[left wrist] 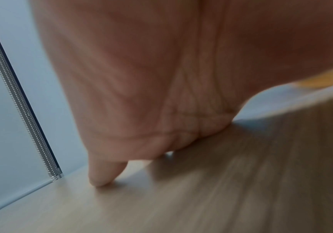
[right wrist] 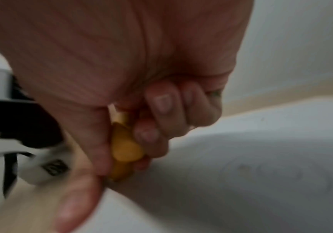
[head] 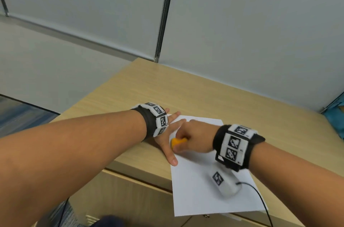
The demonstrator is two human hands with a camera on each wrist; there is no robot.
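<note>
Left hand [head: 164, 143] lies flat with fingers spread, pressing on the table [head: 149, 87] and the near edge of the white paper [head: 197, 180]. Right hand [head: 197, 137] pinches the orange piece [head: 177, 142] between thumb and curled fingers. Its tip is down on the paper, just beside the left thumb.

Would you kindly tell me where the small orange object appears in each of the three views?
Head: orange object at centre, gripped by the right hand.
Left wrist: orange object blurred at the right edge.
Right wrist: orange object at centre, pinched between thumb and fingers.
Shared landmark: the white paper under it.
</note>
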